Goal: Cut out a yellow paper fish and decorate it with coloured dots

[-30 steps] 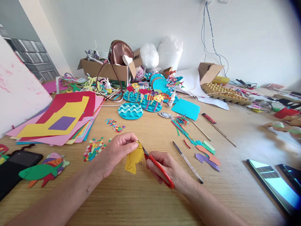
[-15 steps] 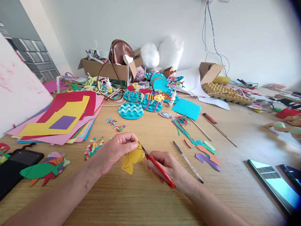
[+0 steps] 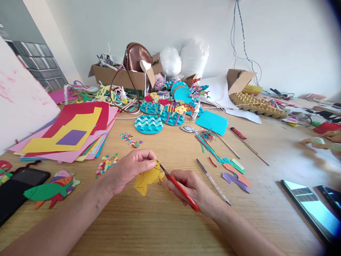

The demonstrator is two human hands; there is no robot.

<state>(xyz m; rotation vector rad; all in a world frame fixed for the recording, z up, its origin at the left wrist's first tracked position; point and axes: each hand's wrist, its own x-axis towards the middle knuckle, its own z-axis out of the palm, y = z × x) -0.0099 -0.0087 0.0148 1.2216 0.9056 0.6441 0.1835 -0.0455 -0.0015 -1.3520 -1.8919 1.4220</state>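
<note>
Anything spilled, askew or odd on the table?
Only craft clutter: paper dots lie scattered loose beside the left hand, and cut strips are strewn right of the red scissors. The yellow paper fish looks intact.

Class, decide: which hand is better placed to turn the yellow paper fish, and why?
Left, probably: the left hand pinches the yellow paper fish, while the right hand is full with the red-handled scissors.

Left hand (image 3: 129,170), right hand (image 3: 190,190), both bare, wrists and forearms bare down to the frame's lower edge
</note>
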